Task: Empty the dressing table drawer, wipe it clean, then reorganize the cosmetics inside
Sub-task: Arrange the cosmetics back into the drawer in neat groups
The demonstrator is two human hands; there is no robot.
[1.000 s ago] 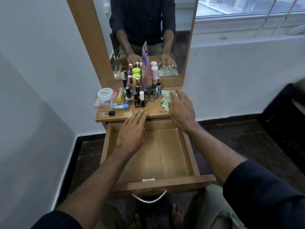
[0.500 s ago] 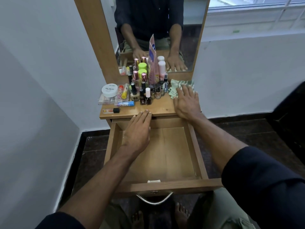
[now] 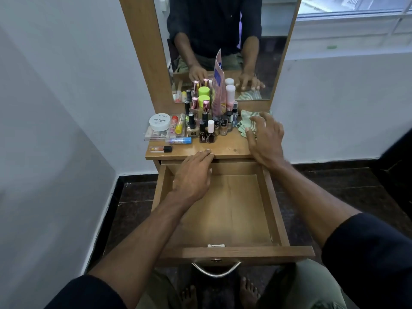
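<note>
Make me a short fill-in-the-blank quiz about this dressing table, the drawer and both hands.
1. The pulled-out drawer holds ____ cosmetics.
2. The right hand reaches onto a green ____ on the tabletop.
3. The left hand lies flat with its fingers on the tabletop's front ____.
4. The white jar reads "NAIL ____".

Missing words: no; cloth; edge; POLISH

Dim, soft daylight from window [image 3: 356, 10] upper right; wide-angle bending at edges; right hand [image 3: 265, 139] slightly motion-blurred.
</note>
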